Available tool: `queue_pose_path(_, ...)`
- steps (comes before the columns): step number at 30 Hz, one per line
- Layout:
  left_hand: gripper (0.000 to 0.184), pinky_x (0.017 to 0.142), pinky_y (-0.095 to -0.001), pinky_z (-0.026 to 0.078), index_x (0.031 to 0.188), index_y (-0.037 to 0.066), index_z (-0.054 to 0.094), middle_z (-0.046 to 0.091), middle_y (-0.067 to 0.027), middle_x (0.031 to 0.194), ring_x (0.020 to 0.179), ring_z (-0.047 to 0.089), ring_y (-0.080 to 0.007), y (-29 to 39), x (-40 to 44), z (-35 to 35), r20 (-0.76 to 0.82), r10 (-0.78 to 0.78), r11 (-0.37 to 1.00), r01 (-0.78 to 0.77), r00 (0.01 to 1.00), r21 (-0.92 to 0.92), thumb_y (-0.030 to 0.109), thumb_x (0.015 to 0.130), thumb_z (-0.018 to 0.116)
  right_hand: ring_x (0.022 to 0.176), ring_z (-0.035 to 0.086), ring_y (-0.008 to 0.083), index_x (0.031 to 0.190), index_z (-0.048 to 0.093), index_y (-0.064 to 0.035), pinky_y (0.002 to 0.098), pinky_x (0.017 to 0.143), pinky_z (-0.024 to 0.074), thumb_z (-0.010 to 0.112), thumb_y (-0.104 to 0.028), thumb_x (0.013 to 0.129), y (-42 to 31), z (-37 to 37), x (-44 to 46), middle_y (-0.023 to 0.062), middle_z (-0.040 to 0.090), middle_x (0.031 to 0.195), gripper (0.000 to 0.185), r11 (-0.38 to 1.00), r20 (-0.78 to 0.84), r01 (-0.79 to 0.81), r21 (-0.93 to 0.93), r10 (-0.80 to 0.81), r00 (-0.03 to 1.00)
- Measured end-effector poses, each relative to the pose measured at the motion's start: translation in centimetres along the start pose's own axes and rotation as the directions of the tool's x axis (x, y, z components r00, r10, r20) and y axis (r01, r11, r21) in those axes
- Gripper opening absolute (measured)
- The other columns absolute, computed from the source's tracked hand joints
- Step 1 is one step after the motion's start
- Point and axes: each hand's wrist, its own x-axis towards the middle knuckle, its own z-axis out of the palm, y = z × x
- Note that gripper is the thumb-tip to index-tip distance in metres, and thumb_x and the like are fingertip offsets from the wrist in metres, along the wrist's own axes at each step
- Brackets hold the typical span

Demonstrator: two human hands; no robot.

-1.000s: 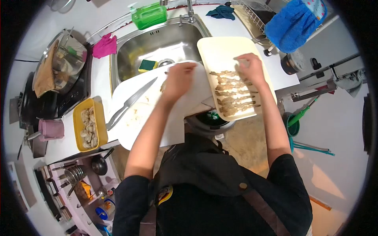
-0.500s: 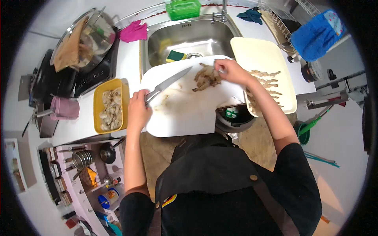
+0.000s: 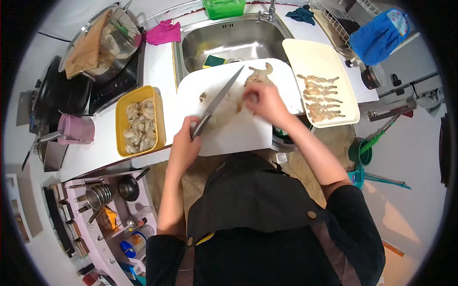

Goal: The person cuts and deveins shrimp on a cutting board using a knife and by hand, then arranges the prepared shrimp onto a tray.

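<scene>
My left hand (image 3: pixel 187 141) is wrapped round the handle of a knife (image 3: pixel 217 100), whose blade points up and away over the white cutting board (image 3: pixel 248 138). My right hand (image 3: pixel 263 101) is over the board, fingers curled and slightly blurred, at a piece of shrimp; whether it is gripped I cannot make out. Shrimp (image 3: pixel 260 74) lie just beyond that hand, partly hidden by it. A cream tray (image 3: pixel 312 55) at the right holds a row of several shrimp (image 3: pixel 324 100). In a yellow container (image 3: pixel 122 138) at the left are several peeled shrimp (image 3: pixel 141 128).
Behind the board is a steel sink (image 3: pixel 191 47) with a sponge (image 3: pixel 214 61). A pink cloth (image 3: pixel 163 33) and green container (image 3: pixel 224 8) are by it. A large pot (image 3: pixel 112 43) stands on the stove at the left, above a pink cup (image 3: pixel 78 128).
My left hand has taken hold of the knife and lifted its blade more upright. My right hand has moved from the board's far right side toward its middle. Shrimp on the board have shifted.
</scene>
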Motion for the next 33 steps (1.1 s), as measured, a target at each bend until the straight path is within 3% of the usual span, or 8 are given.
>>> queue_pose_path(1,0.035,0.060,-0.0371,0.043,0.120,0.011,0.050,0.050,-0.0134,0.065,0.059,0.051,-0.0226,-0.3,-0.8,0.2,0.026,0.021,1.000,-0.021,0.999,-0.005,0.007,0.085,0.053,0.055,0.061,0.0168,0.087,0.065,0.0022,0.0302,0.052,0.0472,0.065,-0.002,0.076,-1.8,0.7,-0.6,0.0106,0.061,0.065,0.011,0.971,0.136,-0.219,0.095,0.205,0.969)
queue_pose_path(5,0.043,0.061,-0.0403,0.044,0.139,0.017,0.046,0.054,-0.0203,0.063,0.059,0.055,-0.0346,-0.4,-3.7,1.2,0.051,0.070,0.998,-0.070,0.996,-0.005,0.026,0.097,0.052,0.054,0.062,0.0197,0.081,0.066,0.0049,0.0307,0.053,0.0485,0.064,-0.003,0.074,-0.6,4.7,-2.6,0.0114,0.060,0.059,0.010,0.972,0.104,-0.232,0.033,0.228,0.968)
queue_pose_path(12,0.042,0.065,-0.0470,0.045,0.138,0.025,0.049,0.058,-0.0245,0.073,0.071,0.059,-0.0433,1.6,-5.0,0.6,0.076,0.068,0.995,-0.074,0.995,0.069,0.020,0.097,0.051,0.055,0.063,0.0224,0.076,0.066,0.0052,0.0326,0.055,0.0500,0.067,-0.005,0.072,-0.9,4.8,-2.4,0.0145,0.063,0.062,0.011,0.964,0.036,-0.265,-0.021,0.266,0.963)
queue_pose_path(21,0.040,0.065,-0.0480,0.045,0.135,0.028,0.052,0.060,-0.0242,0.074,0.073,0.060,-0.0424,1.6,-4.5,0.4,0.138,0.052,0.969,-0.083,0.989,0.233,0.021,0.096,0.051,0.068,0.067,0.0327,0.079,0.068,0.0056,0.0366,0.067,0.0541,0.065,-0.003,0.070,-1.3,4.5,-2.0,0.0205,0.066,0.071,0.012,0.945,0.076,-0.327,0.011,0.325,0.943)
queue_pose_path(24,0.041,0.061,-0.0375,0.045,0.138,0.031,0.050,0.055,-0.0231,0.068,0.056,0.053,-0.0320,0.3,-4.3,0.7,0.134,0.063,0.979,-0.087,0.989,0.183,0.022,0.098,0.051,0.070,0.067,0.0326,0.080,0.068,0.0056,0.0365,0.070,0.0536,0.065,-0.004,0.071,-1.0,4.5,-1.9,0.0203,0.066,0.072,0.014,0.957,0.079,-0.289,-0.006,0.288,0.954)
queue_pose_path(27,0.042,0.062,-0.0333,0.044,0.139,0.030,0.049,0.054,-0.0194,0.066,0.056,0.049,-0.0229,-0.2,-5.0,0.8,0.128,0.034,0.991,-0.050,0.991,0.125,0.021,0.098,0.050,0.070,0.067,0.0322,0.080,0.068,0.0051,0.0364,0.069,0.0529,0.066,-0.005,0.071,-1.0,4.1,-1.9,0.0197,0.066,0.072,0.014,0.954,0.090,-0.301,0.004,0.300,0.950)
queue_pose_path(30,0.040,0.065,-0.0361,0.048,0.137,0.026,0.051,0.061,-0.0215,0.073,0.067,0.063,-0.0354,-0.5,-6.0,0.9,0.117,-0.004,0.992,-0.011,0.993,0.127,0.021,0.098,0.049,0.069,0.066,0.0318,0.078,0.067,0.0045,0.0365,0.067,0.0521,0.066,-0.006,0.071,-1.0,4.0,-2.1,0.0191,0.067,0.072,0.013,0.955,0.076,-0.297,0.020,0.295,0.952)
queue_pose_path(33,0.040,0.064,-0.0312,0.047,0.138,0.023,0.052,0.058,-0.0166,0.068,0.061,0.060,-0.0225,0.6,-6.9,-0.1,0.188,-0.156,0.988,0.151,0.970,0.040,0.020,0.098,0.050,0.068,0.066,0.0316,0.077,0.067,0.0040,0.0367,0.066,0.0514,0.065,-0.006,0.071,-0.5,4.1,-2.3,0.0187,0.066,0.072,0.011,0.957,0.056,-0.287,0.037,0.285,0.957)
